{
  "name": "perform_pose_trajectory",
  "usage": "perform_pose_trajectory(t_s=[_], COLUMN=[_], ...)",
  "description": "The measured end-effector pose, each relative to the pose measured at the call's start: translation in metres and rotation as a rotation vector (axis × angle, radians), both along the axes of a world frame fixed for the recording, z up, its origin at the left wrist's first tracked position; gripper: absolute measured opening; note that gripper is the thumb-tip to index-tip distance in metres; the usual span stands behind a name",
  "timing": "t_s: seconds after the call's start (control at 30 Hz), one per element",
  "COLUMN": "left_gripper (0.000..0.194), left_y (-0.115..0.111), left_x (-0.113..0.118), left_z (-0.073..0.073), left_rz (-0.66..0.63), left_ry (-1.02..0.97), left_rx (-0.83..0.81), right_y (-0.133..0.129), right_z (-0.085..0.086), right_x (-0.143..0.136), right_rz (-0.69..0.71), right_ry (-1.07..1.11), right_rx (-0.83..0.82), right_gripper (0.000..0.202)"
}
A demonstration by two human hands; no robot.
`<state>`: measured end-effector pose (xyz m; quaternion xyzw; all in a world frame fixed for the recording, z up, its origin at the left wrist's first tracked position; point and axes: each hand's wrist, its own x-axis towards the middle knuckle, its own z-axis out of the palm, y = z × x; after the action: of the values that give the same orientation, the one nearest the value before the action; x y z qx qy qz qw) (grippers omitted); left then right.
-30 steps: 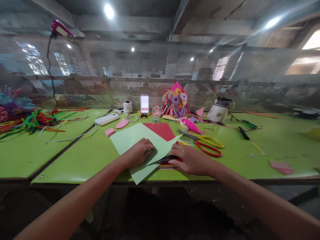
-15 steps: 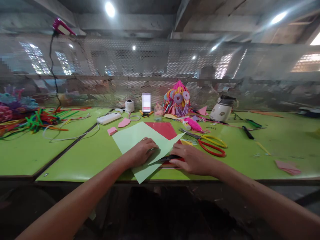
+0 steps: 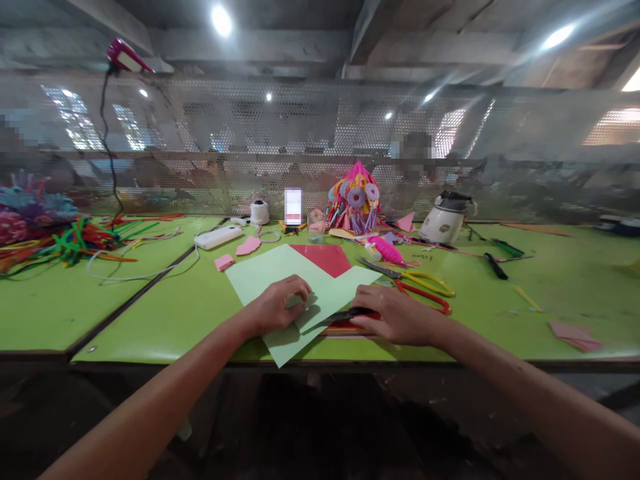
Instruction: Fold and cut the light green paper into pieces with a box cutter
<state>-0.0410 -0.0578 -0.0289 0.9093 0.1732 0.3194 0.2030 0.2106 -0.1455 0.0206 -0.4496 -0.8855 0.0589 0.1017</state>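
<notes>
Right hand (image 3: 395, 315) shifted rightward, holding black scissors (image 3: 348, 314)

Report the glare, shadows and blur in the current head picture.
Head view: right ceiling light streaks with glare; head view: left hand casts a shadow on the green paper; head view: the area beyond the mesh partition is hazy, partly pixelated.

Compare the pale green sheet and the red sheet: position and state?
- Layering: the pale green sheet lies on top; the red sheet is partly covered by it.
- State: the pale green sheet is partly cut, with the dark scissors in the right hand at the slit; the red sheet's exposed part shows no slit.

Shared: each looks plain, one colour.
</notes>
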Motion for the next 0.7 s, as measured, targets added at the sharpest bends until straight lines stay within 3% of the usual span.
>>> perform_pose_trajectory(t_s=[0.17,0.37,0.7], left_gripper=[0.008,0.01,0.01], left_y=[0.0,0.002,0.005], left_x=[-0.003,-0.006,-0.007], left_z=[-0.002,-0.001,-0.002], left_rz=[-0.074,0.005,0.003], left_ry=[0.021,0.1,0.119], left_rx=[0.023,0.154,0.071], right_y=[0.005,0.004,0.003], right_z=[0.0,-0.005,-0.009], right_x=[0.006,0.0,-0.012], right_rz=[0.02,0.008,0.02], right_ry=[-0.031,-0.07,-0.121], right_rx=[0.001,0.085,0.14], right_gripper=[0.021,0.021,0.021])
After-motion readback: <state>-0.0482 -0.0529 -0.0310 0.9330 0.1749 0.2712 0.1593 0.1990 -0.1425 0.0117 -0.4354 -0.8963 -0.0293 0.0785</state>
